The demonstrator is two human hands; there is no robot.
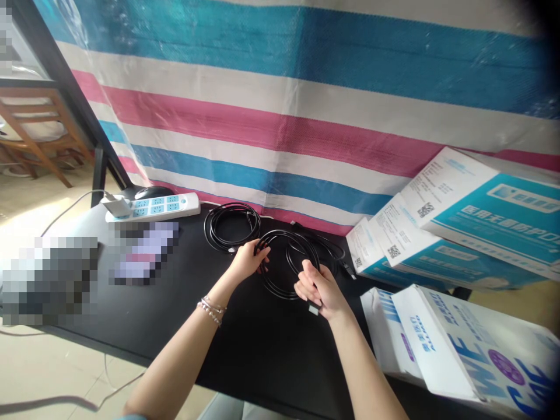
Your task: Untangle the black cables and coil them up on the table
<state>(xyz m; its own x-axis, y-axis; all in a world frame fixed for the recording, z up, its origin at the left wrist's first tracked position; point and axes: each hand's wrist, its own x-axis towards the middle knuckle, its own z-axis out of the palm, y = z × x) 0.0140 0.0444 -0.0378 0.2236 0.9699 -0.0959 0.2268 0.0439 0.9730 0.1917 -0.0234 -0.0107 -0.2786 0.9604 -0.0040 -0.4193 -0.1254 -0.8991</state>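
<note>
Far left, a wooden chair (37, 137) stands on the floor beyond the black surface (245, 344). On the surface's left end sits a white power strip with pale blue sockets (155, 206), a white plug adapter (114, 204) seated in its left end, and a dark computer mouse (153, 191) just behind it. A thin grey cord (65, 211) runs off the strip toward the floor. Two blurred patches lie in front of the strip; what they are cannot be told.

Moving right, a neatly coiled black cable (231, 226) lies flat near the striped blue, pink and white tarpaulin (306, 99) that hangs behind the surface. Just beside it comes the left hand (248, 260), a beaded bracelet (212, 309) on its wrist, fingers curled and closed on the left rim of a looser black cable loop (280, 262) that rests on the surface.

Now the right hand (318, 289): its fingers are pinched together on the same loop's right side, and a small pale connector (314, 309) shows just below the palm. More strands of the black cable trail away to the right behind that hand.

Right edge: stacked white and teal cardboard boxes (459, 216) lean against the tarpaulin, and in front of them lie white boxes with blue lettering (455, 344), near the right forearm.
</note>
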